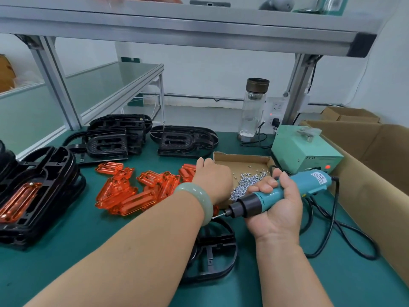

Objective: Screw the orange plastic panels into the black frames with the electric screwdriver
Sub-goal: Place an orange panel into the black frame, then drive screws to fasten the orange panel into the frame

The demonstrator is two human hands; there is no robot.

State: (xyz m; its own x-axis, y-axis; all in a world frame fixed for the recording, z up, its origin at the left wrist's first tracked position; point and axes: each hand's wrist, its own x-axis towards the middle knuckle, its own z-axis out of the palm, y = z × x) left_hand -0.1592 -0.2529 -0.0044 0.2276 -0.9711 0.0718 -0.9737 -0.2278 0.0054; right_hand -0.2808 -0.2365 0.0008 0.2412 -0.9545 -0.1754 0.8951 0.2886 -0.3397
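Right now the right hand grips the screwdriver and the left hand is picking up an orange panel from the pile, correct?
Not quite. In the head view the left hand reaches into the box of screws, not the panel pile. The right hand does grip the screwdriver.

The left hand (212,178) hides its own fingertips; its forearm (137,247) covers part of a black frame (218,249).

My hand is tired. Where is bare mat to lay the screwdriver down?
Bare mat for the screwdriver lies near right, between right forearm, cable and cardboard box. Another patch sits between orange panels, stacked black frames and left forearm. Crowded around the screw tray.
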